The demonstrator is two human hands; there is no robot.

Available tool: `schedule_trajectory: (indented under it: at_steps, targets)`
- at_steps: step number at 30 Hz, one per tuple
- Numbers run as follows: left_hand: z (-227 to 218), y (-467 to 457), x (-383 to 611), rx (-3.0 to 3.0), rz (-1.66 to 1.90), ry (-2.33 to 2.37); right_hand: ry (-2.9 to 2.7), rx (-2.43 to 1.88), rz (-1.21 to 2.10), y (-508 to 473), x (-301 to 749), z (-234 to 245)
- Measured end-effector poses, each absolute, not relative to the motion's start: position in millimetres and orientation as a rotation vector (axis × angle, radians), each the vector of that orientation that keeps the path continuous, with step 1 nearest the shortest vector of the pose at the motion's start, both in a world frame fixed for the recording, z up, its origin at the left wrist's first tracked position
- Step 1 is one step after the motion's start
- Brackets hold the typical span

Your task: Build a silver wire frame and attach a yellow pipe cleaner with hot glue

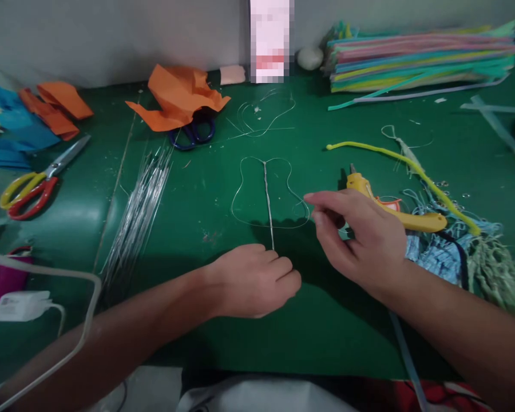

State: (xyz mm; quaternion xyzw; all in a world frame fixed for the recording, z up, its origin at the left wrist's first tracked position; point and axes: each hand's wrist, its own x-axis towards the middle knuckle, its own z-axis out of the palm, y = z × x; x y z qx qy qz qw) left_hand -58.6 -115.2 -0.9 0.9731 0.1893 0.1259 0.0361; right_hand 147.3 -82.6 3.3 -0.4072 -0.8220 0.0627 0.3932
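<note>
"Two hands at the wire; which one does the anchoring?"

"The left hand (255,280), I'd say. It's closed around the lower end of the twisted wire stem (268,200), knuckles up, over the green tabletop (326,343)."

"And the right hand (363,237)?"

"Curled, with thumb and forefinger at the right edge of the thin wire loop (283,228). I can't tell whether they pinch the wire or only sit beside it."

"Where does the loop lie?"

"Beyond the left fist, one lobe on each side of the stem. Both sides meet at the stem's top, and the lower edge crosses it nearer the fist."

"If this is shaping, how would you do it well?"

"Grip the stem firmly so it can't roll, then coax the curve with small, light pinches. Wire that thin would probably kink if forced at one spot. Compare the lobes often."

"Anything to mind?"

"The yellow glue gun (416,220) lies just beside the right hand; I'd give the knuckles room."
</note>
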Motion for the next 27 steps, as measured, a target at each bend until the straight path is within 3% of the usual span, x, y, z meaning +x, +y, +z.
schedule_trajectory:
  at_steps: [27]
  targets:
    - [15.0, -117.5, -61.5, 3.094, 0.308, 0.409, -2.061, -1.006, 0.224, -81.0, 149.0, 4.2]
